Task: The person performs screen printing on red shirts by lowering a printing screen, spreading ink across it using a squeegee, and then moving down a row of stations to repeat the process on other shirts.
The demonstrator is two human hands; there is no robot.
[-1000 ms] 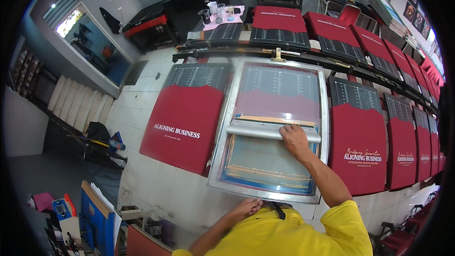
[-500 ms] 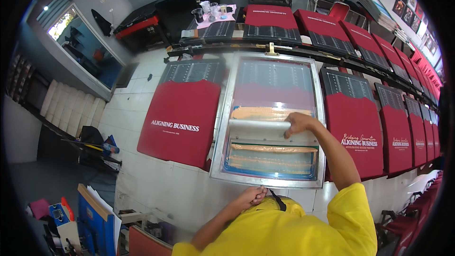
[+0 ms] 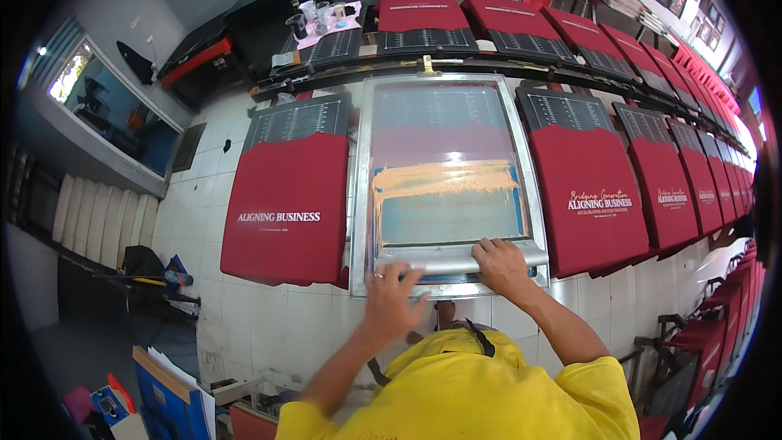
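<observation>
A screen-printing frame (image 3: 361, 165) with pale metal sides lies in front of me over a shirt board. Peach-coloured ink (image 3: 444, 177) is smeared across the middle of its mesh. Near the frame's close end rests a long metal squeegee (image 3: 440, 258), set crosswise. My right hand (image 3: 500, 267) grips the squeegee toward its right end. At its left end is my left hand (image 3: 393, 297), slightly blurred, with fingers spread apart; whether it touches the squeegee is hard to tell. The squeegee's blade edge is hidden.
On the left board lies a dark red shirt (image 3: 285, 204) with white print. A printed red shirt (image 3: 590, 195) sits to the right, with several more beyond it. Behind the frame runs a dark rail (image 3: 481, 59) with another row of boards. Cups (image 3: 308, 10) stand at the back left.
My right hand has drawn the squeegee toward me, from mid-screen to the near end. My left hand has risen from by my body to the squeegee's left end. The view has shifted right.
</observation>
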